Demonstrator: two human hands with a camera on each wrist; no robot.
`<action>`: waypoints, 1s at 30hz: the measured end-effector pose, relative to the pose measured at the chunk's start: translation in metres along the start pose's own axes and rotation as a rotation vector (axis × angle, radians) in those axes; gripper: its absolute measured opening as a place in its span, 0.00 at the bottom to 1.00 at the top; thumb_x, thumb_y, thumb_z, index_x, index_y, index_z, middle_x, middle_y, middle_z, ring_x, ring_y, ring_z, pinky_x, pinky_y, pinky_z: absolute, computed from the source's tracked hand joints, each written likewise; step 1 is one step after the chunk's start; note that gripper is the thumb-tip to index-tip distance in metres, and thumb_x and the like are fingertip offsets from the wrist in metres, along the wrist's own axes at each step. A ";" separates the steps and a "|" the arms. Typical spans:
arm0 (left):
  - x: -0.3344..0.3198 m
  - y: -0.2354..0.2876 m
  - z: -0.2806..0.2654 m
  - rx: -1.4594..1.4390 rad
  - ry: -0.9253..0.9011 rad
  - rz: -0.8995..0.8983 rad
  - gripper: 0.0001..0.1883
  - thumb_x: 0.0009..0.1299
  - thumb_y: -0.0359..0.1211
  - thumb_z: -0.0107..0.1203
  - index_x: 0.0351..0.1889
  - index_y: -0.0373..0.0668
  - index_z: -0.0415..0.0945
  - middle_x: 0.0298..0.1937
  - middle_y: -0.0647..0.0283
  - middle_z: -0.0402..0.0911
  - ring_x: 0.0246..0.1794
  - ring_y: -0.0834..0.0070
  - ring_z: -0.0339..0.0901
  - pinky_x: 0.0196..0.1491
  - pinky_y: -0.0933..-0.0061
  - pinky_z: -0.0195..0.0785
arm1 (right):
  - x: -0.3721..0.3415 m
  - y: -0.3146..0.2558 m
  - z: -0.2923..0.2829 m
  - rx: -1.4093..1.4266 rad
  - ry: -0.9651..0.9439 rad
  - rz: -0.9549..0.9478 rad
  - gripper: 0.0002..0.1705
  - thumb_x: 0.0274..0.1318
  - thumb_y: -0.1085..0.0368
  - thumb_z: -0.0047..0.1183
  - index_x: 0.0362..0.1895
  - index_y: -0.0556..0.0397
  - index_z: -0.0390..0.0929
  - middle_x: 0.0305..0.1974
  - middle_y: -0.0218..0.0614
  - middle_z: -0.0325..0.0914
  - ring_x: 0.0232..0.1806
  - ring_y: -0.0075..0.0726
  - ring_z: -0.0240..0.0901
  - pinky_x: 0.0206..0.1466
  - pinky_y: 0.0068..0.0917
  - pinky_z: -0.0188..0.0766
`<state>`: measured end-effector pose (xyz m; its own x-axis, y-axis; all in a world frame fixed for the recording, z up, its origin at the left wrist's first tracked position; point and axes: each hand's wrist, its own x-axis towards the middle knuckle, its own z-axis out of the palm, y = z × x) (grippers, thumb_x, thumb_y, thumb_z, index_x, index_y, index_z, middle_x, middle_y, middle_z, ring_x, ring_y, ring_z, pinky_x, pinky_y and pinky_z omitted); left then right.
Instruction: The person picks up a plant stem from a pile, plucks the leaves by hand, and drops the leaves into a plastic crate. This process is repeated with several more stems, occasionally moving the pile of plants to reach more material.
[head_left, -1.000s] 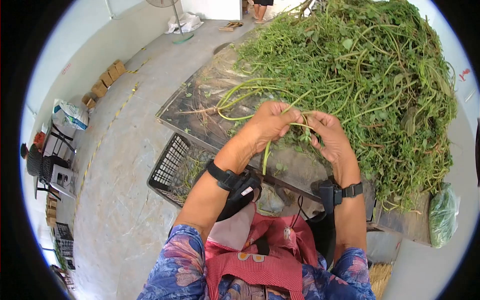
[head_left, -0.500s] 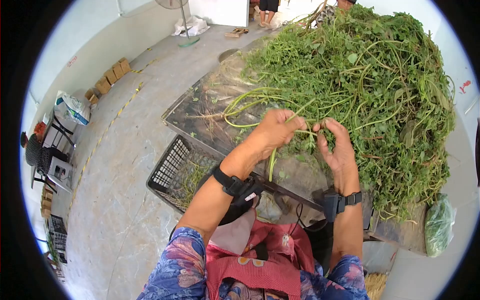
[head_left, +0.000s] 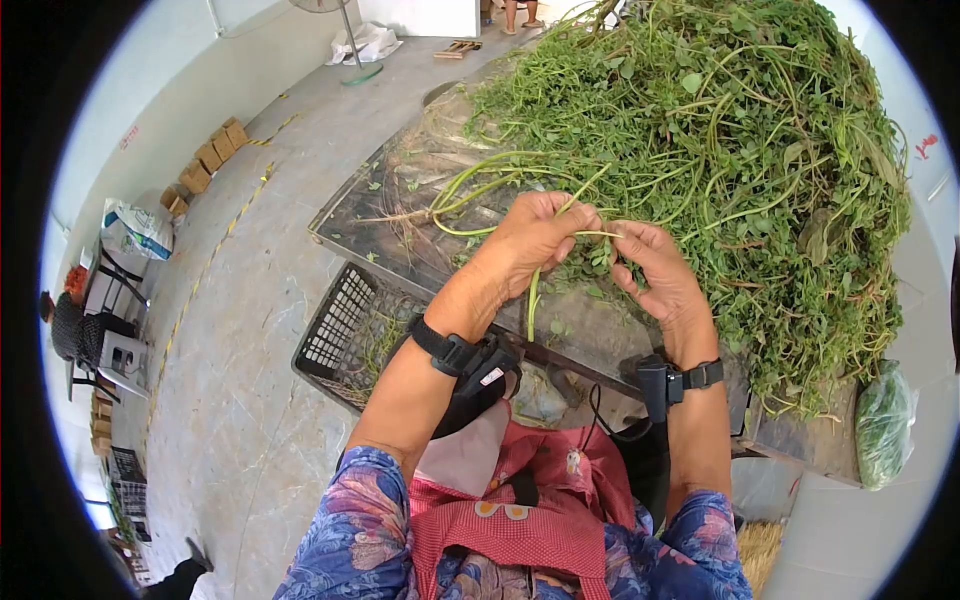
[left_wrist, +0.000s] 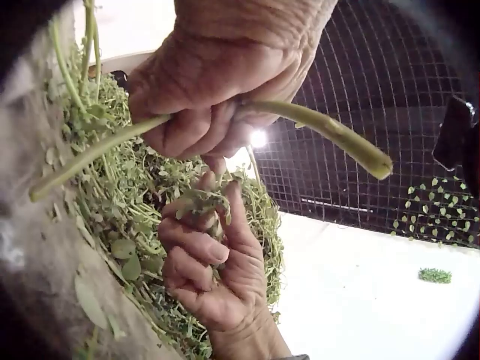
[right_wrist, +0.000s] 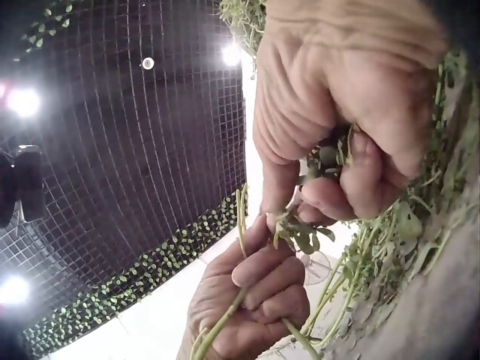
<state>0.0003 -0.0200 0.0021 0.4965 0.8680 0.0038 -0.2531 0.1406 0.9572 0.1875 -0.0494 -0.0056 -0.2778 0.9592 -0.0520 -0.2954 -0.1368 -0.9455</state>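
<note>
While the left hand (head_left: 540, 240) is curled snugly round some green stems (left_wrist: 330, 131), the right hand (head_left: 662, 280) is just beside it, fingers bent and pinching a little leafy sprig (right_wrist: 306, 234). Those stems poke out either side of the left hand, above the table (head_left: 598, 325), right near a massive heap of greens (head_left: 720, 180). Black crate (head_left: 326, 338) sits lower down, by the table's edge.

The head view is bright, but it bends strongly near its black edges. In the wrist views, lamps (right_wrist: 22, 102) make glare and the white wall (left_wrist: 337, 307) is overexposed.
</note>
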 end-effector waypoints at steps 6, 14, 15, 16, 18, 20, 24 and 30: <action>-0.001 0.003 0.001 0.045 -0.013 -0.023 0.11 0.67 0.39 0.54 0.33 0.40 0.77 0.15 0.75 0.67 0.10 0.90 0.55 0.12 0.87 0.45 | -0.001 -0.005 0.002 -0.084 0.095 -0.025 0.09 0.53 0.64 0.56 0.31 0.58 0.78 0.20 0.24 0.70 0.14 0.14 0.58 0.15 0.12 0.51; -0.004 0.009 0.002 0.135 0.024 0.050 0.12 0.68 0.40 0.53 0.32 0.41 0.77 0.14 0.79 0.61 0.11 0.89 0.49 0.14 0.85 0.38 | 0.002 -0.012 0.009 0.124 0.356 -0.141 0.08 0.53 0.64 0.53 0.30 0.57 0.75 0.22 0.24 0.62 0.13 0.12 0.51 0.12 0.14 0.46; -0.005 0.012 -0.003 0.053 0.022 0.064 0.12 0.68 0.40 0.53 0.32 0.40 0.77 0.13 0.79 0.60 0.11 0.90 0.49 0.14 0.85 0.40 | 0.008 -0.010 -0.017 0.266 0.319 -0.180 0.07 0.55 0.64 0.50 0.32 0.55 0.72 0.23 0.27 0.60 0.13 0.15 0.52 0.12 0.14 0.48; -0.007 0.018 -0.007 0.052 0.020 0.063 0.12 0.68 0.40 0.53 0.32 0.40 0.77 0.13 0.79 0.60 0.11 0.90 0.49 0.14 0.85 0.40 | 0.005 -0.014 -0.026 0.266 0.321 -0.181 0.07 0.55 0.64 0.50 0.32 0.55 0.72 0.23 0.27 0.60 0.13 0.15 0.52 0.12 0.14 0.48; -0.011 0.031 -0.018 -0.148 0.037 0.107 0.12 0.69 0.39 0.51 0.34 0.39 0.75 0.12 0.78 0.58 0.10 0.88 0.50 0.13 0.84 0.42 | -0.001 -0.021 -0.041 0.640 0.219 -0.320 0.05 0.58 0.65 0.47 0.32 0.52 0.69 0.24 0.29 0.61 0.17 0.19 0.56 0.13 0.15 0.51; -0.012 0.034 -0.024 -0.137 0.086 0.121 0.13 0.70 0.39 0.49 0.37 0.38 0.74 0.11 0.77 0.56 0.11 0.87 0.52 0.13 0.84 0.47 | -0.002 -0.016 -0.049 0.640 0.128 -0.349 0.07 0.60 0.62 0.46 0.32 0.51 0.67 0.26 0.33 0.65 0.22 0.22 0.62 0.14 0.15 0.54; -0.036 0.056 -0.038 -0.191 0.142 0.206 0.14 0.71 0.40 0.48 0.38 0.37 0.74 0.13 0.77 0.58 0.12 0.88 0.54 0.14 0.86 0.49 | -0.005 -0.016 -0.046 0.451 0.323 -0.300 0.11 0.61 0.57 0.48 0.33 0.51 0.68 0.32 0.37 0.72 0.26 0.24 0.68 0.14 0.12 0.57; -0.118 0.063 -0.116 0.139 0.433 0.234 0.14 0.68 0.38 0.52 0.44 0.37 0.71 0.16 0.76 0.60 0.11 0.89 0.56 0.12 0.86 0.47 | -0.002 -0.013 -0.046 0.320 0.231 -0.317 0.11 0.58 0.63 0.52 0.42 0.53 0.71 0.25 0.28 0.70 0.20 0.18 0.66 0.13 0.10 0.56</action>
<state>-0.1704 -0.0587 0.0281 0.0423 0.9906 0.1303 -0.1886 -0.1202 0.9747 0.2342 -0.0386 -0.0083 0.0700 0.9906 0.1178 -0.6078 0.1360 -0.7824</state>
